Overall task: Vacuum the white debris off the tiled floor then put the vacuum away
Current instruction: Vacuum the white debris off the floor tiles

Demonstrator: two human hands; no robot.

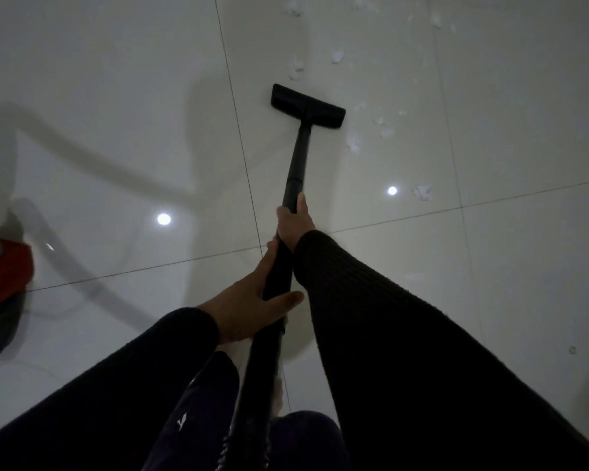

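Head view, dim light. Black vacuum wand [295, 164] is gripped by both hands and angled fwd/down across the tiled floor [116, 96]. Right hand [293, 222] is wrapped round the wand higher up toward the nozzle, just below the tube joint, thumb laid along the tube. Left hand [249, 307] is closed round the wand nearer the body, thumb crossed over the front of the tube. Both arms are covered by dark ribbed sleeves [388, 317].

Floor nozzle [307, 105], flat black bar, is seen resting on the tile, set slightly aslant, just right of a grout line. White debris [354, 144] is scattered to the right of and beyond the nozzle: small flakes just beside its right end, more bits past its far edge, a further cluster near the top edge, and one separate clump [422, 192] lower right nr a ceiling-light reflection [392, 190]. Left of the grout line, tiles appear free of flakes.

Red vacuum body [4, 270] is partly seen at left edge, well apart from the nozzle; pale hose [65, 144] is looped across the floor from it, blurred. A 2nd light reflection [164, 219] is noted left of the wand. Dark trousers [198, 413] and a bare foot are visible at bottom, behind the wand.
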